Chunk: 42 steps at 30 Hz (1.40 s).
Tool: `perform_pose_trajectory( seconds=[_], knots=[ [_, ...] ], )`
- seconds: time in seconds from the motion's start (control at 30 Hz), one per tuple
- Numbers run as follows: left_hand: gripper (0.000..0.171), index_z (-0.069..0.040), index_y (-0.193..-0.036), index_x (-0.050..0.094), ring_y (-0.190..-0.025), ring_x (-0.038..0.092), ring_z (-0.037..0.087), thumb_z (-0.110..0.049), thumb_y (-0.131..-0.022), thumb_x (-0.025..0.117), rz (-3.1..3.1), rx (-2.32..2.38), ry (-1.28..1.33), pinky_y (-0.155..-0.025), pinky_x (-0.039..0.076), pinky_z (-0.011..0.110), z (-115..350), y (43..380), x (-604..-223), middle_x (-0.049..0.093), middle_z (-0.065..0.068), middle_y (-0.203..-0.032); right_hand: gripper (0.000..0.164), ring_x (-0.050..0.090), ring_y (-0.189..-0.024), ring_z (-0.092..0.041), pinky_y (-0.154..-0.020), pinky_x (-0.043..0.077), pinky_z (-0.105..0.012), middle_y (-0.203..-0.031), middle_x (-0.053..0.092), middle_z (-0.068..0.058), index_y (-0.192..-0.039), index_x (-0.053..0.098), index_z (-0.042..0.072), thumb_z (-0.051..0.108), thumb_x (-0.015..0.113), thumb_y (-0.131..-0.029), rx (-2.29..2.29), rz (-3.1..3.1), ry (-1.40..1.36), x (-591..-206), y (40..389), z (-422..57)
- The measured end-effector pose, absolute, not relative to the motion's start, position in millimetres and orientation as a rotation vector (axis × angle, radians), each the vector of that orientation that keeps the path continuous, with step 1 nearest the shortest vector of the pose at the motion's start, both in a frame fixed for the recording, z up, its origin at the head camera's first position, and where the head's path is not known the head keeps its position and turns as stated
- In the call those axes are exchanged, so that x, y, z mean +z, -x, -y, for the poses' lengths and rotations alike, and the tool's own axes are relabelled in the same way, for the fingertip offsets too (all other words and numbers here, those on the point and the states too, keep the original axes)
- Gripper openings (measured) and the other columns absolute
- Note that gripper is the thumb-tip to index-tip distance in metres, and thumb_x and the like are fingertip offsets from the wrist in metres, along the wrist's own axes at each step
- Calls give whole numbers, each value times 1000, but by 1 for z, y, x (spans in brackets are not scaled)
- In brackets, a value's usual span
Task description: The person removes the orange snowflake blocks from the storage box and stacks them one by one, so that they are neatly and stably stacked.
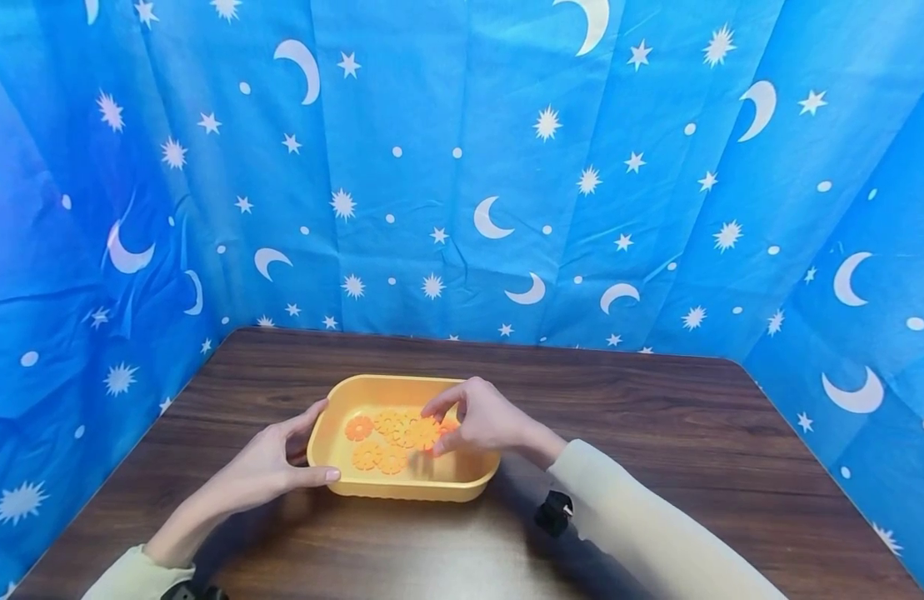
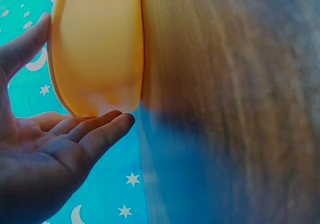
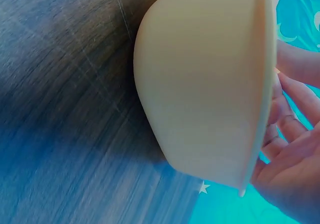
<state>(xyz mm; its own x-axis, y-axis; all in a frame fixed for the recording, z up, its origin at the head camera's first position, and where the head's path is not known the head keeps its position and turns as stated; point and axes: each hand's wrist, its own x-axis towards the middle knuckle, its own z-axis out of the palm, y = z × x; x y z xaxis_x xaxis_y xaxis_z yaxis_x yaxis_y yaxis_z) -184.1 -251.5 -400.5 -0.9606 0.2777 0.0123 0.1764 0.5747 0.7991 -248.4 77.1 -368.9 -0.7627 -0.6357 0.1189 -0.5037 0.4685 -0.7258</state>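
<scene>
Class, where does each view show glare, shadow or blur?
Head: pale glare on the table before the tray, shadow at the tray's lower right; left wrist: left hand dim, table grain blurred; right wrist: table dark beside the tray, bluish at lower left.

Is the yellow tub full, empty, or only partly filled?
Partly filled: in the yellow tub, flower-shaped discs cover only part of the bottom.

head view looks forward and down; both close wrist views share the tray (image 3: 205, 84).
</scene>
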Motion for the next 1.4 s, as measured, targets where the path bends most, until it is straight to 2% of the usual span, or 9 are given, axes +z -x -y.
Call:
perform_pose_trajectory(
  seconds=[0.1,0.37,0.63,0.9,1.1,1.4],
  knots=[
    [109,1,-165,27,-142,47,48,-38,-84,89,-2681,1341,-383,-102,54,50,251,184,-400,36,28,-164,42,48,-59,-21,-53,36,-26,-102,78,-7,-115,81,5,8,96,-75,-1197,-2565,962,-365,246,-83],
    [109,2,-164,28,-141,49,48,-36,-84,90,-2683,1355,-394,-101,54,50,251,184,-401,35,28,-164,41,55,-69,-33,-54,39,-26,-109,78,-8,-115,81,7,9,95,-77,-1252,-2577,858,-359,242,-97],
    [109,3,-164,27,-142,46,48,-35,-84,90,-2667,1358,-384,-103,53,51,250,184,-400,33,28,-165,40,46,-56,-19,-49,32,-24,-94,74,0,-113,82,7,11,96,-76,-1300,-2619,875,-362,240,-120],
    [109,2,-164,27,-141,48,48,-36,-84,90,-2673,1356,-381,-102,54,51,250,184,-401,34,28,-165,42,45,-54,-15,-47,32,-23,-75,65,-8,-115,81,4,4,95,-76,-1397,-2603,800,-365,237,-143],
    [109,4,-164,27,-141,49,48,-34,-84,90,-2670,1362,-387,-102,54,50,250,183,-400,34,29,-164,43,49,-57,-19,-46,36,-23,-84,71,-11,-116,80,5,6,95,-76,-1451,-2601,685,-369,232,-163],
    [108,4,-164,27,-141,48,49,-32,-84,91,-2667,1368,-400,-102,54,51,251,185,-401,35,29,-164,41,54,-68,-25,-51,41,-25,-95,74,-7,-118,78,3,4,92,-79,-1486,-2620,542,-376,226,-189]
  ],
)
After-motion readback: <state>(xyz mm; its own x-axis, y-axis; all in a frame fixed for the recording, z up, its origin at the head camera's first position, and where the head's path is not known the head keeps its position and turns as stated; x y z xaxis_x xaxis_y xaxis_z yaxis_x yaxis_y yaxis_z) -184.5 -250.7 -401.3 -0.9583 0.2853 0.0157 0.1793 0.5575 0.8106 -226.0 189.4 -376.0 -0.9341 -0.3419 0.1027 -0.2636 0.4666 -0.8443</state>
